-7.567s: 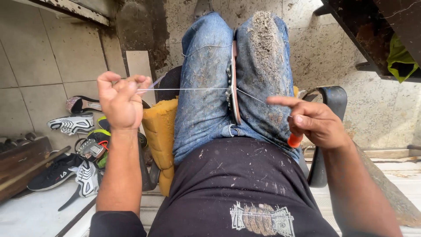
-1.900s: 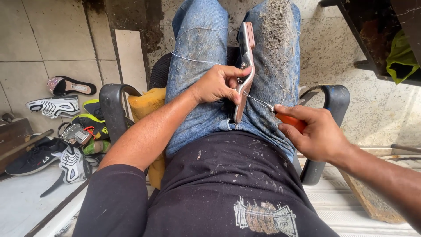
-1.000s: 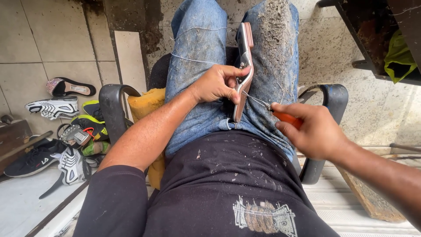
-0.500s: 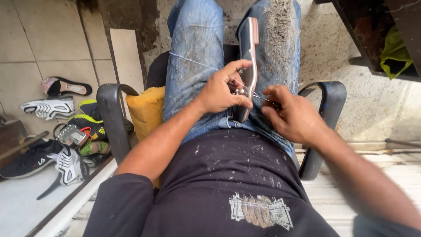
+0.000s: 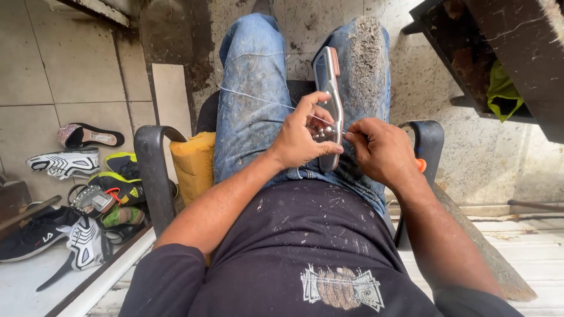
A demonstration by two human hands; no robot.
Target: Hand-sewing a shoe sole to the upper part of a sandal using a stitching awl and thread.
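The person sat in a dark chair with curved black plastic armrests [image 5: 154, 170], legs stretched out in dusty blue jeans [image 5: 252, 88]. A slim grey-soled shoe with a pinkish edge [image 5: 329, 100] stood on its side, clamped between the thighs, its sole turned toward the left knee.

The left hand [image 5: 302, 138] was closed around the near end of that shoe, thumb and fingers pinching its edge. A thin white thread [image 5: 252, 98] ran from those fingers out across the left thigh, taut and slightly slanted.

The right hand [image 5: 379, 149] sat just beside the shoe on its other side, fingers drawn narrow around a thin metal needle-like tip whose point met the shoe's edge. A bit of orange handle [image 5: 421, 165] peeked out behind the heel of that hand, so it was gripping an orange-handled tool; the shaft itself was mostly hidden.

A yellow foam cushion [image 5: 194, 164] was wedged between the left armrest and the thigh. On the tiled floor to the left lay a heap of worn shoes [image 5: 88, 194], among them a white-and-black trainer and a dark flat slipper. A yellow-green cloth [image 5: 504, 94] hung from a dark metal frame at the upper right.
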